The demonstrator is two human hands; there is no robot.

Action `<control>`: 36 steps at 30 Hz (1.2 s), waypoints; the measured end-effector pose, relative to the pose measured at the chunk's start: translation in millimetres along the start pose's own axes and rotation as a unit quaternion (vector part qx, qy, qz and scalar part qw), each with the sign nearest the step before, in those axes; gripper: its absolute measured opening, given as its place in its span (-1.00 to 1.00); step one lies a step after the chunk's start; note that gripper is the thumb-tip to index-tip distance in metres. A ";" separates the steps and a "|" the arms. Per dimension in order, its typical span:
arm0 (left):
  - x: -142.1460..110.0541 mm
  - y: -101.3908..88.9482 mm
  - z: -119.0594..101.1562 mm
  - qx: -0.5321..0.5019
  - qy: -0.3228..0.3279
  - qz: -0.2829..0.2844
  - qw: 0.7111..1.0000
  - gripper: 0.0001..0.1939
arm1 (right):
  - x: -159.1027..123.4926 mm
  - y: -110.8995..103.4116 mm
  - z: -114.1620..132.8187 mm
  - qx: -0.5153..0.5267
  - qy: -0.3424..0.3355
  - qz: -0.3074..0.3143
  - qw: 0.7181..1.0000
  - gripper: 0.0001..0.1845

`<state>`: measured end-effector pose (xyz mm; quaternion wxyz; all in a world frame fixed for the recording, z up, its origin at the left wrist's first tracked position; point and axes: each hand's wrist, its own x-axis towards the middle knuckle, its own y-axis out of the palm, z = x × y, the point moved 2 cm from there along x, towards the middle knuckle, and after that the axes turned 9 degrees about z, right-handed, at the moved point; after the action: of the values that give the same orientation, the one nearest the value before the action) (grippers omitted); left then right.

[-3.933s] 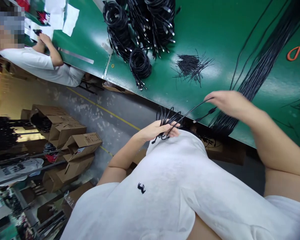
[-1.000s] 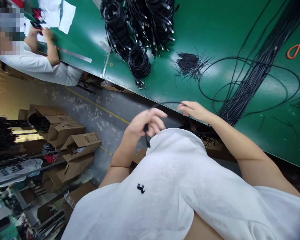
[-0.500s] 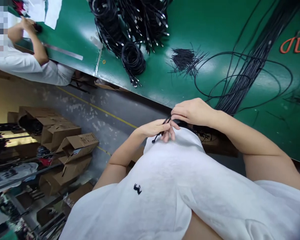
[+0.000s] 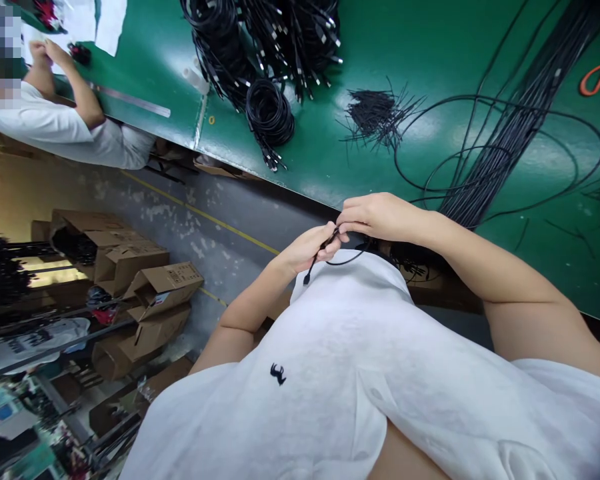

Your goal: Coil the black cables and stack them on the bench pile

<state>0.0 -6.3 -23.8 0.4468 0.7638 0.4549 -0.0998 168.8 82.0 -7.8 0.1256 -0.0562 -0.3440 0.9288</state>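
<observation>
A thin black cable (image 4: 349, 262) with a small dark plug at its end runs through both my hands, in front of my white shirt. My left hand (image 4: 314, 248) is closed round it, and the plug end hangs out below the fingers. Beside it my right hand (image 4: 367, 217) pinches the cable close to the left fingertips. A short loop of the cable curves beneath my right hand. On the green table (image 4: 320, 160) just beyond lie a coiled black cable (image 4: 269, 113) and a pile of short black ties (image 4: 373, 112).
Long black cables (image 4: 510, 140) spread over the table's right side near orange-handled scissors (image 4: 593, 79). Bundled cables (image 4: 290, 40) with metal plugs lie at the back. A co-worker in a white shirt (image 4: 55, 127) sits at the left. Cardboard boxes (image 4: 165, 287) stand on the floor.
My left fingers, spread before, have closed round the cable. My hands have come closer together, and a cable loop now shows below them. The view has shifted slightly.
</observation>
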 end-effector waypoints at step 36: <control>-4.6 0.5 4.0 0.064 0.067 0.023 0.995 -0.60 | -20.1 2.4 12.1 -0.004 0.049 -0.039 0.998 -0.58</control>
<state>-1.2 -12.2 -23.2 0.3675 0.8062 0.4589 -0.0667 185.4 67.2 0.2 0.1780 -0.0890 -0.3432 0.9179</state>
